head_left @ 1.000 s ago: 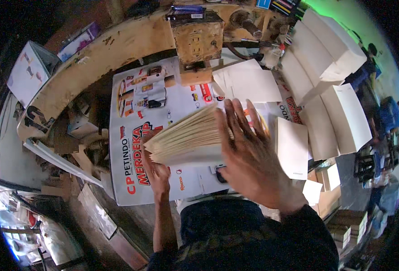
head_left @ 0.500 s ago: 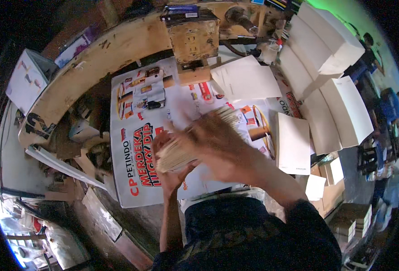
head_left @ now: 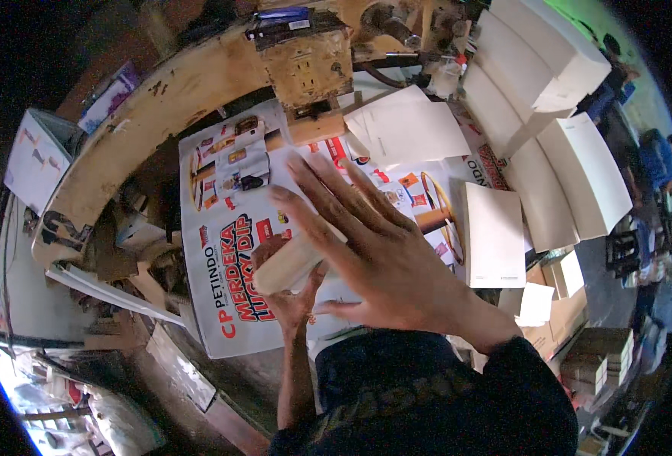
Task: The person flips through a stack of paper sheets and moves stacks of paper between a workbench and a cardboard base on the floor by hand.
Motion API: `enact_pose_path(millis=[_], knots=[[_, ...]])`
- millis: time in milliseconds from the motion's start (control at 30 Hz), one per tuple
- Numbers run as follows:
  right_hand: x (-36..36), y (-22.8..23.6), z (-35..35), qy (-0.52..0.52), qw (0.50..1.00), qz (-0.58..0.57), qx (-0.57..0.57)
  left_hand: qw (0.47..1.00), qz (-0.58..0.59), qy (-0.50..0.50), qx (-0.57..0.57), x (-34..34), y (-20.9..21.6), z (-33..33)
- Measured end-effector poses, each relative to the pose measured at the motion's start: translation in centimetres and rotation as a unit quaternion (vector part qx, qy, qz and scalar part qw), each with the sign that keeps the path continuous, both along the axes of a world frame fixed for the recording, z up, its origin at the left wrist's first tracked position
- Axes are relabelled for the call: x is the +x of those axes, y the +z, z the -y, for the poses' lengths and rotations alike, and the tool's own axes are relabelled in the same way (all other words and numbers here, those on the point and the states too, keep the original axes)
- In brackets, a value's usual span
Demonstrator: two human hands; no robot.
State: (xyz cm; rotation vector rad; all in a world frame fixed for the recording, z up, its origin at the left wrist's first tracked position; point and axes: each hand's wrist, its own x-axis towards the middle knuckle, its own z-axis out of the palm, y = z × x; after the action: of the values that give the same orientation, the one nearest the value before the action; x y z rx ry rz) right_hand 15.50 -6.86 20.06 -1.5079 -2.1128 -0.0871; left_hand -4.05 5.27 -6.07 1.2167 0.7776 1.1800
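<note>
A thick wad of off-white paper sheets [head_left: 286,267] is gripped from below and the left by my left hand [head_left: 294,304]. The wad's near edge faces me, pressed fairly even. Over its far right part hovers my right hand [head_left: 385,254], palm down with fingers spread; it hides much of the wad. Whether the right palm touches the paper, I cannot tell. Both hands are above a table covered by a printed poster sheet [head_left: 218,338].
Loose white sheets [head_left: 419,137] lie beyond my hands. A white paper stack [head_left: 494,239] sits to the right, beside tall white stacks [head_left: 590,178]. A worn yellowish machine [head_left: 305,68] stands at the back. Boxes [head_left: 598,357] are at lower right; people are at far right.
My right hand, blurred and wrapped over the wad before, is now lifted with its fingers spread. The wad's fanned edges look more even now. The view has shifted slightly.
</note>
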Motion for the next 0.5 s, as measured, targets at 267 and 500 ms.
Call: enact_pose_path(millis=[267, 500], knots=[[7.9, -1.7, -1.5, -0.022, 0.888, -0.456, 0.053, 0.995, -0.003, 0.034, 0.098, 4.0, 8.9, 1.7], [1.8, -17.3, -4.5, -0.071, 0.906, -0.417, 0.002, 0.986, 0.028, 0.079, 0.146, 7.5, 9.7, 3.2]])
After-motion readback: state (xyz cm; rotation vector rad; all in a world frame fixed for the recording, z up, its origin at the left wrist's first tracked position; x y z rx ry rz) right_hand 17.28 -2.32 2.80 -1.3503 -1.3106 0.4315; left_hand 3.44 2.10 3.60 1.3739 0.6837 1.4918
